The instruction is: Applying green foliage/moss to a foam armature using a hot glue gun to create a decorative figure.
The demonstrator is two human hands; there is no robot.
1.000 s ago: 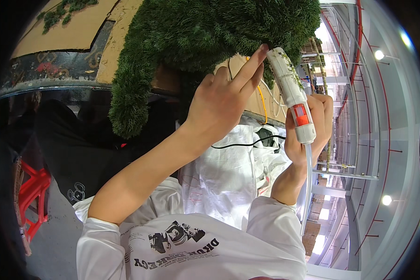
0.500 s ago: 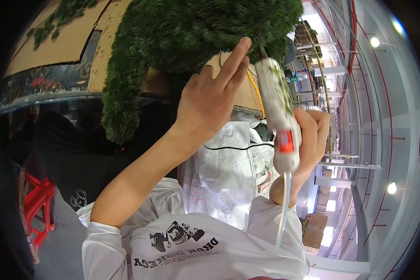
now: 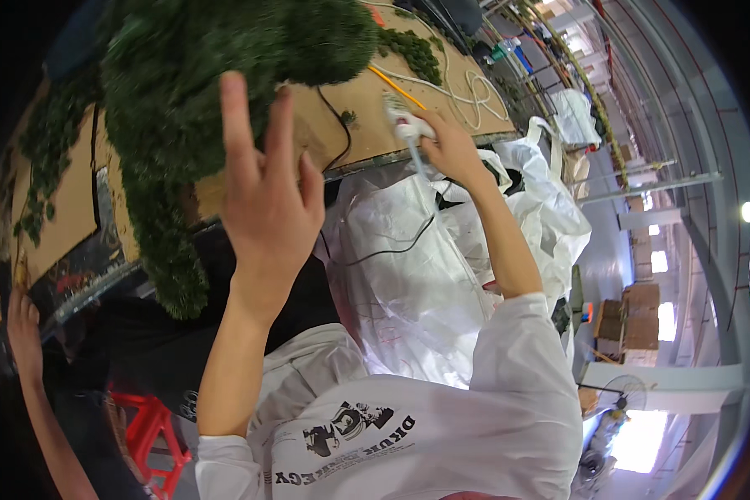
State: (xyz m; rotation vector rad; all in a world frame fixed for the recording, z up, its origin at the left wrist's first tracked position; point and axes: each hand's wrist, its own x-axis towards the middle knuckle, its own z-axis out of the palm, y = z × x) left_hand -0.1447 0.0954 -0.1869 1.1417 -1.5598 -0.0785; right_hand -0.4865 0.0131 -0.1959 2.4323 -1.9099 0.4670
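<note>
A bushy mass of green artificial foliage (image 3: 217, 83) fills the upper left of the worktable, and one strand hangs over the front edge. My left hand (image 3: 271, 187) is raised in front of it with fingers apart, holding nothing; whether a fingertip touches the foliage I cannot tell. To the right, over the cardboard on the table, my right hand (image 3: 454, 150) grips a white hot glue gun (image 3: 408, 125). A clear glue stick (image 3: 418, 158) juts from the gun's rear end. Motion blurs the gun's front part.
Cardboard (image 3: 367, 108) covers the tabletop, with a yellow cord, a black cable and a white cord (image 3: 475, 104) on it. Large white sacks (image 3: 408, 250) stand below the front edge. At left are another person's hand (image 3: 25, 325) and a red stool (image 3: 154, 433).
My right hand has carried the glue gun away from the foliage and down over the cardboard. My left hand has spread its fingers. The view has swung, bringing another person's arm in at left.
</note>
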